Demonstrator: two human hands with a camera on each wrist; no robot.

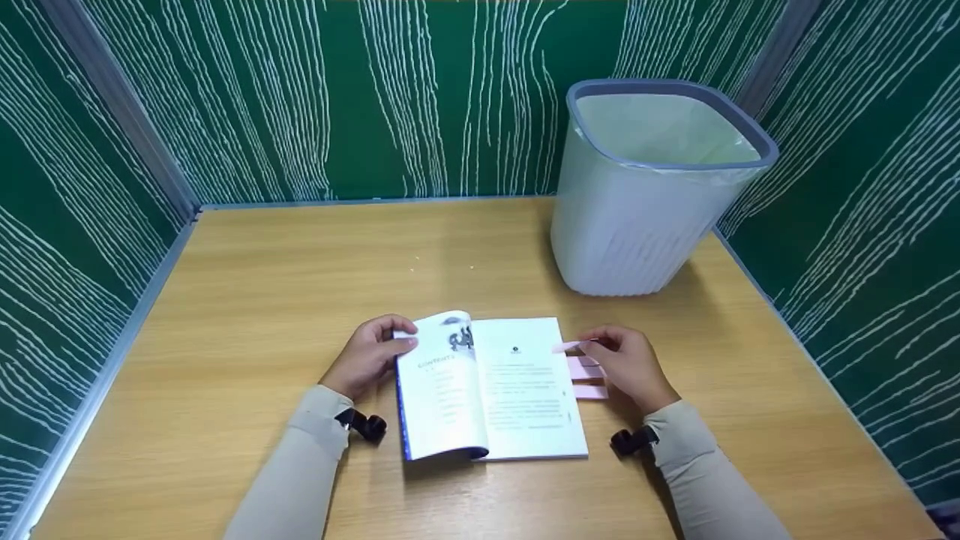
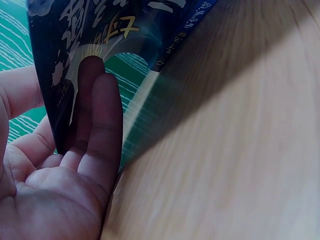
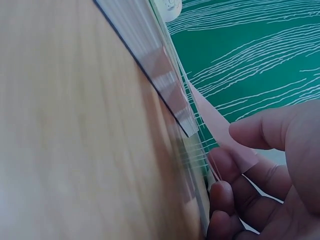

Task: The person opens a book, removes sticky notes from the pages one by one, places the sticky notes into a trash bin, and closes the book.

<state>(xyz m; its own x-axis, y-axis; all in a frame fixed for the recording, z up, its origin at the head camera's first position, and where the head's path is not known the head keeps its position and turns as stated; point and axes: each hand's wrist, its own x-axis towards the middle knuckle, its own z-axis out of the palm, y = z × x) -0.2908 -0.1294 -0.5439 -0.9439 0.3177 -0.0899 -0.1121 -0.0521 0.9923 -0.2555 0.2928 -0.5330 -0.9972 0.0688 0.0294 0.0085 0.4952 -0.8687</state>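
An open book [image 1: 529, 405] lies on the table, its left side raised and its contents page showing. My left hand [image 1: 364, 358] grips the book's left edge, thumb on the page and fingers behind. In the left wrist view those fingers lie behind the dark blue cover [image 2: 55, 55] with its printed characters. At the right page's upper edge, my right hand [image 1: 628, 366] pinches a pink sticky strip [image 1: 568, 346] between thumb and forefinger. The strip [image 3: 212, 120] slants from the page edge in the right wrist view. Just below, more pink strips [image 1: 590, 391] stick out of the pages.
A light-coloured waste bin [image 1: 626, 225] with a grey rim and a liner stands at the back right of the wooden table [image 1: 300, 262]. Green panels [image 1: 247, 97] with white wavy lines enclose the back and sides. Tiny white specks lie beyond the book.
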